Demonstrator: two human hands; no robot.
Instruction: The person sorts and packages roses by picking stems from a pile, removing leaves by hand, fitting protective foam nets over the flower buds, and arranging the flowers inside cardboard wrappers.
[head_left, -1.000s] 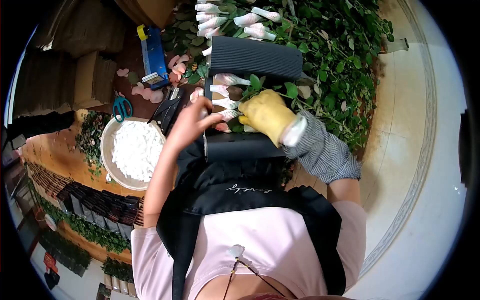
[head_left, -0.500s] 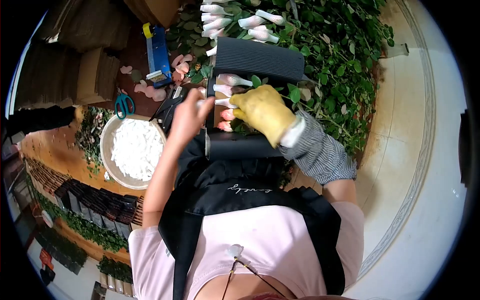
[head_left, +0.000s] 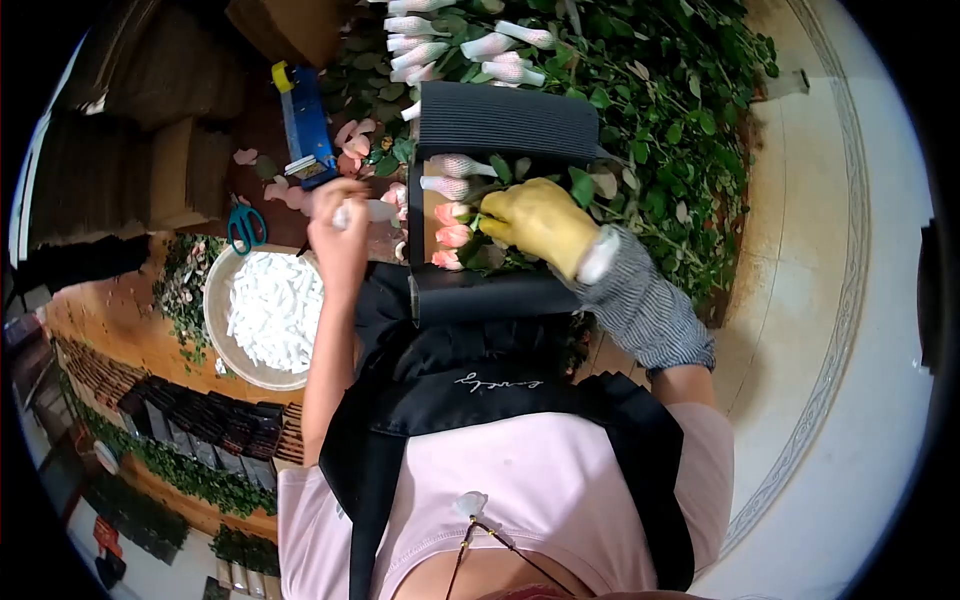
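My left hand (head_left: 338, 220), bare and slightly blurred, is closed on a white foam net sleeve (head_left: 378, 211) left of the black ridged holder. My right hand (head_left: 535, 228), in a yellow glove, pinches the stem of a pink rose (head_left: 450, 214) over the holder's middle. Below that bloom are two more bare pink roses, one in the middle (head_left: 453, 236) and one lower (head_left: 446, 260). Above it, two roses in white net sleeves (head_left: 462, 166) lie against the cardboard. The holder has an upper ridged pad (head_left: 508, 122) and a lower black pad (head_left: 490, 297).
A round basket (head_left: 214, 330) of white sleeves stands at the left, near teal scissors (head_left: 246, 226). A blue tape dispenser (head_left: 305, 120) lies among petals. Several sleeved roses (head_left: 415, 50) are at the top, leafy stems (head_left: 690, 150) at the right, stacked cardboard (head_left: 185, 180) at upper left.
My left hand has moved left from the roses, with a white sleeve in it. Sleeves that covered the lower roses are off, so three pink blooms show bare. My right hand stays near the stems.
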